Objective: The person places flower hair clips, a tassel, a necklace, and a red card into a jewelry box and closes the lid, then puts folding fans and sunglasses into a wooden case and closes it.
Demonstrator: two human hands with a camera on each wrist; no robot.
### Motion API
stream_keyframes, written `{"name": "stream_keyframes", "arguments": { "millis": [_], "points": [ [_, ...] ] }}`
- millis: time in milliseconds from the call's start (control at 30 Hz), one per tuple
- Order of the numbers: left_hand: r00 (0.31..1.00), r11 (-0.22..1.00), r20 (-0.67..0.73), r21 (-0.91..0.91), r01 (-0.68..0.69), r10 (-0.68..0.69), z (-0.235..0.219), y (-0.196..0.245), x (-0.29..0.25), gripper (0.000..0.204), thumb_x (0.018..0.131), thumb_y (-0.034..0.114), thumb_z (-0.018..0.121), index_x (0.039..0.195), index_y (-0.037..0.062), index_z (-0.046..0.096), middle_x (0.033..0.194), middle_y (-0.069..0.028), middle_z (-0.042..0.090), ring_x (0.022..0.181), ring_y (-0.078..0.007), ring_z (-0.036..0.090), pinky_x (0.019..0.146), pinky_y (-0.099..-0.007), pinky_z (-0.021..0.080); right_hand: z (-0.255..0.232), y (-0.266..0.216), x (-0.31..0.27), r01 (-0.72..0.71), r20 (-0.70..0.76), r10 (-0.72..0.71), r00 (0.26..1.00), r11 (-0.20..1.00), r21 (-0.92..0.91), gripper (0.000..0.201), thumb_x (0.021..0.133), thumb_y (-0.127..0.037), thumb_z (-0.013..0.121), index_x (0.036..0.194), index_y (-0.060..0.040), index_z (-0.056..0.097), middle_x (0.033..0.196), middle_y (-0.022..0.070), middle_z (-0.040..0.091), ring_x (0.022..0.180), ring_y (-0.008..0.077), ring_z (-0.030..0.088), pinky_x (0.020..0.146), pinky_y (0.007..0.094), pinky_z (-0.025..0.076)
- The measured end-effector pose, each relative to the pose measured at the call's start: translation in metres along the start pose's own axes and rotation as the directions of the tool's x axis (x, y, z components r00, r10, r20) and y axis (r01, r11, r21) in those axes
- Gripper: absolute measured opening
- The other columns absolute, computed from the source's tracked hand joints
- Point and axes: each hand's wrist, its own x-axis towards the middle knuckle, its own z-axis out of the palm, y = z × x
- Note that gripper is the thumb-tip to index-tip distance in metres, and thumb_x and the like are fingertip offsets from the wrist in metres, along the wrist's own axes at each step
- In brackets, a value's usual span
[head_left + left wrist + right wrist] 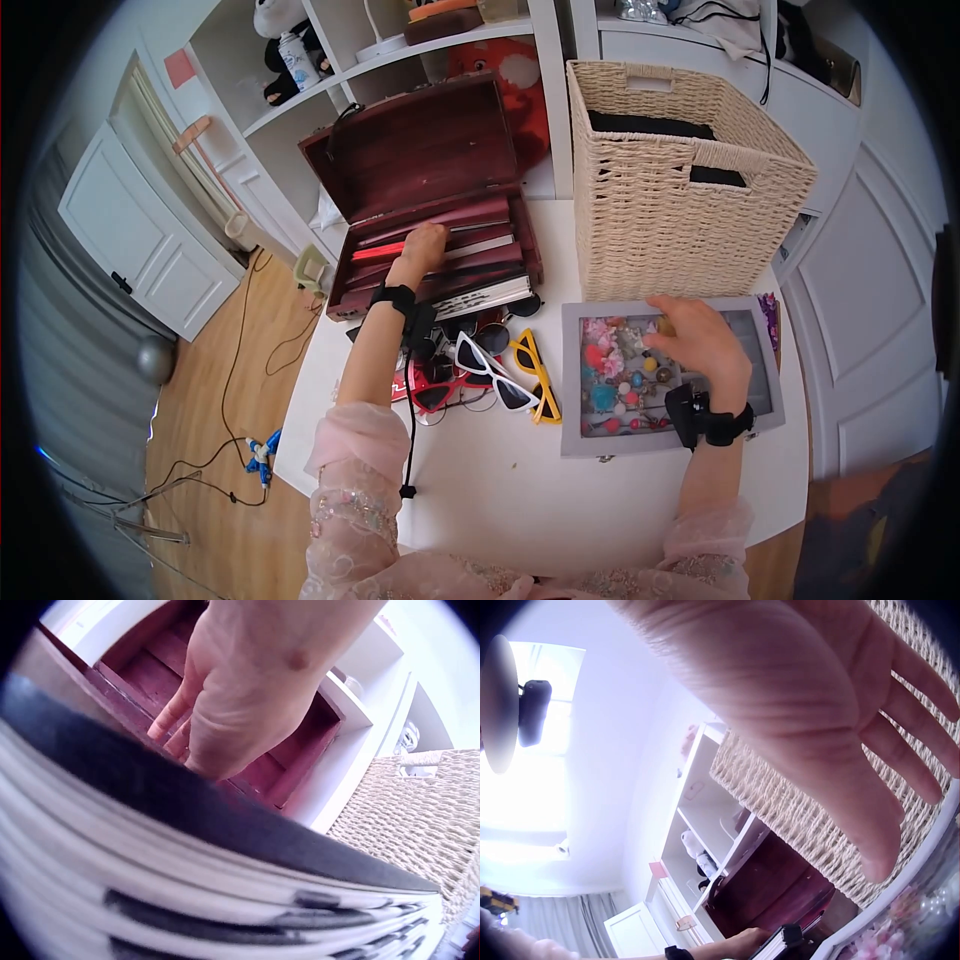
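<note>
A dark red wooden case [420, 150] stands with its lid raised. Upright folders and books, among them a bright red one [378, 252], fill its lower part. My left hand [425, 247] reaches down among them. In the left wrist view its visible fingers [171, 716] point downward, fairly straight, beyond the dark edge of a book [225, 832]; the thumb is hidden. On the right, a grey display box [572, 400] with a clear lid holds flower ornaments, beads and jewellery. My right hand [703, 342] is over this lid, palm down, its fingers extended and nothing in its grasp.
White-framed sunglasses [495, 372], yellow-framed ones [540, 380] and red-framed ones [432, 397] lie in front of the case. A tall woven basket [680, 215] stands behind the display box. White shelves [345, 75] rise behind the table [480, 500].
</note>
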Motion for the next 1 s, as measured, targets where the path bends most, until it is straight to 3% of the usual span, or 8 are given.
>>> {"name": "stream_keyframes", "arguments": {
  "millis": [333, 400, 533, 600, 700, 867, 933, 1000],
  "points": [
    [0.999, 0.997, 0.002, 0.061, 0.045, -0.045, 0.0, -0.001, 0.008, 0.016, 0.068, 0.009, 0.066, 0.083, 0.0045, 0.065, 0.088, -0.0174, 0.065, 0.088, -0.0319, 0.063, 0.074, -0.0401, 0.052, 0.0, 0.001, 0.0, -0.019, 0.018, 0.019, 1.0, 1.0, -0.014, 0.043, 0.074, -0.019, 0.07, 0.111, -0.0002, 0.056, 0.077, 0.0151, 0.062, 0.085, 0.0318, 0.059, 0.076, 0.0405, 0.045],
    [0.997, 0.995, -0.071, 0.102, -0.009, 0.016, 0.0, -0.004, 0.005, 0.025, 0.064, 0.015, 0.074, 0.084, 0.0035, 0.064, 0.086, -0.0173, 0.065, 0.087, -0.0325, 0.063, 0.075, -0.0402, 0.052, 0.001, 0.0, 0.001, -0.031, 0.031, 0.031, 0.999, 1.0, 0.0, 0.043, 0.075, -0.019, 0.07, 0.111, -0.0005, 0.056, 0.077, 0.015, 0.062, 0.085, 0.0318, 0.059, 0.076, 0.0404, 0.045],
    [0.983, 0.989, -0.184, 0.144, 0.024, 0.003, -0.005, -0.001, 0.0, 0.035, 0.06, 0.02, 0.08, 0.086, 0.0028, 0.063, 0.085, -0.0182, 0.065, 0.088, -0.0323, 0.063, 0.077, -0.0393, 0.052, 0.001, -0.001, 0.0, -0.009, 0.004, 0.009, 1.0, 1.0, -0.017, 0.044, 0.075, -0.019, 0.07, 0.112, -0.0007, 0.056, 0.078, 0.015, 0.062, 0.086, 0.0317, 0.059, 0.077, 0.0404, 0.045],
    [0.979, 0.978, -0.026, 0.047, 0.202, -0.201, -0.008, 0.0, 0.0, 0.036, 0.061, 0.019, 0.079, 0.087, 0.0025, 0.062, 0.087, -0.0201, 0.064, 0.09, -0.0326, 0.062, 0.08, -0.0401, 0.051, -0.001, -0.003, 0.0, -0.023, 0.016, 0.023, 1.0, 1.0, -0.01, 0.044, 0.075, -0.019, 0.07, 0.112, -0.0008, 0.056, 0.078, 0.015, 0.062, 0.086, 0.0317, 0.059, 0.077, 0.0404, 0.045],
    [0.973, 0.97, -0.004, -0.089, 0.228, -0.229, -0.005, -0.006, -0.004, 0.034, 0.062, 0.017, 0.078, 0.087, 0.001, 0.061, 0.089, -0.0219, 0.063, 0.092, -0.0347, 0.061, 0.082, -0.0413, 0.049, -0.002, -0.004, -0.001, -0.034, 0.023, 0.034, 0.999, 0.999, -0.007, 0.044, 0.075, -0.018, 0.07, 0.112, -0.0008, 0.056, 0.078, 0.015, 0.062, 0.086, 0.0318, 0.059, 0.077, 0.0404, 0.045],
    [0.987, 0.973, -0.078, -0.194, 0.121, -0.138, 0.001, -0.009, -0.008, 0.033, 0.063, 0.013, 0.075, 0.088, -0.0016, 0.059, 0.092, -0.0238, 0.062, 0.094, -0.0373, 0.059, 0.082, -0.0427, 0.048, 0.003, 0.0, -0.001, 0.022, -0.023, -0.023, 0.999, 0.999, -0.028, 0.044, 0.074, -0.018, 0.07, 0.112, -0.0007, 0.056, 0.078, 0.0153, 0.062, 0.085, 0.0321, 0.059, 0.078, 0.0405, 0.045],
    [0.988, 0.975, -0.104, -0.201, 0.093, -0.116, 0.003, -0.011, -0.008, 0.033, 0.064, 0.012, 0.074, 0.09, -0.0022, 0.059, 0.093, -0.0242, 0.062, 0.095, -0.0377, 0.058, 0.082, -0.0428, 0.048, -0.001, -0.004, -0.001, -0.026, 0.021, 0.026, 0.999, 1.0, -0.012, 0.044, 0.074, -0.018, 0.07, 0.112, -0.0005, 0.055, 0.079, 0.0157, 0.063, 0.086, 0.0324, 0.059, 0.079, 0.0407, 0.045],
    [0.988, 0.974, -0.087, -0.201, 0.108, -0.127, 0.007, -0.014, -0.009, 0.041, 0.067, 0.012, 0.072, 0.102, -0.0018, 0.057, 0.089, -0.0207, 0.063, 0.092, -0.0366, 0.059, 0.083, -0.0436, 0.045, -0.002, -0.004, -0.001, -0.022, 0.016, 0.022, 1.0, 1.0, -0.01, 0.044, 0.075, -0.018, 0.07, 0.112, -0.0005, 0.055, 0.079, 0.016, 0.063, 0.086, 0.0325, 0.059, 0.079, 0.0407, 0.045]
  ]
}}
